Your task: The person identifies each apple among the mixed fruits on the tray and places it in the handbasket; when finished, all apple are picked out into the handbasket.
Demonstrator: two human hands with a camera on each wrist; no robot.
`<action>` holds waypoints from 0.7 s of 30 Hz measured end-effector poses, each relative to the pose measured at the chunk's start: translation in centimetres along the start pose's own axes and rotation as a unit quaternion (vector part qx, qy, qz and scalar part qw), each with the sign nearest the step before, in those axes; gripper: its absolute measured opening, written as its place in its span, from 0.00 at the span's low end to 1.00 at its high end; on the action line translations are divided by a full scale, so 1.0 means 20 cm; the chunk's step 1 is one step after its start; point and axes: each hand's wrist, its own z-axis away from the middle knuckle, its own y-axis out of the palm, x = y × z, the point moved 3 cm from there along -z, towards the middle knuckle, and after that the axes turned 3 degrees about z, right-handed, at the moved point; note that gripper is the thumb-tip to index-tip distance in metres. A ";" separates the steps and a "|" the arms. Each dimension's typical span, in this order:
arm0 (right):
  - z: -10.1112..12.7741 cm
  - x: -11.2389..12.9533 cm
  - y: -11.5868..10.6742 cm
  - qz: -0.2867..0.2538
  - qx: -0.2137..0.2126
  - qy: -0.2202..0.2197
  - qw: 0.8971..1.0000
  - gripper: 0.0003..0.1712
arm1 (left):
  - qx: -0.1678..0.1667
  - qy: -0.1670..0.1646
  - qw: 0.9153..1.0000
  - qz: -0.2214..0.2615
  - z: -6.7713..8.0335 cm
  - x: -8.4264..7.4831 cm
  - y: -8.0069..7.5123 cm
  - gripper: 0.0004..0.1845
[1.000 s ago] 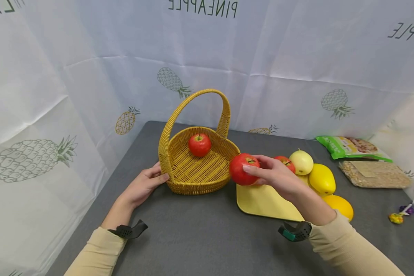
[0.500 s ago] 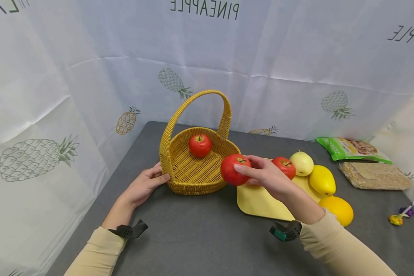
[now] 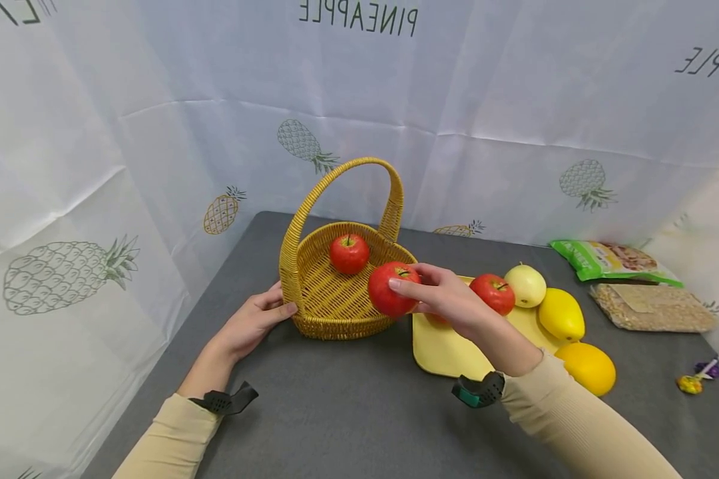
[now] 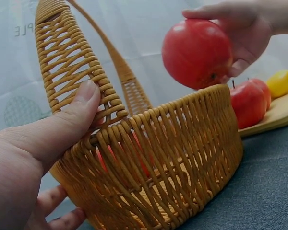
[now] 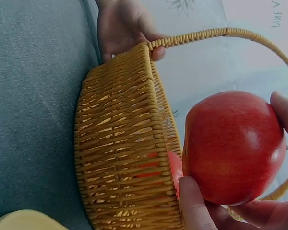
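Pineapple-print sheeting backs the grey counter (image 3: 347,406), where the right hand (image 3: 449,306) grips a red apple (image 3: 393,289) just above the wicker basket's (image 3: 335,313) right rim, while the left hand (image 3: 253,320) clasps its left wall.

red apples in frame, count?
3: one red apple inside the basket, one held by the right hand over its rim, one on the yellow tray. None seem hidden.

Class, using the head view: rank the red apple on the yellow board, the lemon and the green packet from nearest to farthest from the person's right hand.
From the right hand:
1. Red apple on the board, just right of the hand.
2. Lemon, further right, at the board's edge.
3. Green packet, far right, near the backdrop.
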 end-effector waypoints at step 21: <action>-0.12 0.07 0.07 -0.019 0.043 0.031 0.998 0.38 | -0.003 -0.003 1.000 -0.007 0.01 -0.01 0.00 0.27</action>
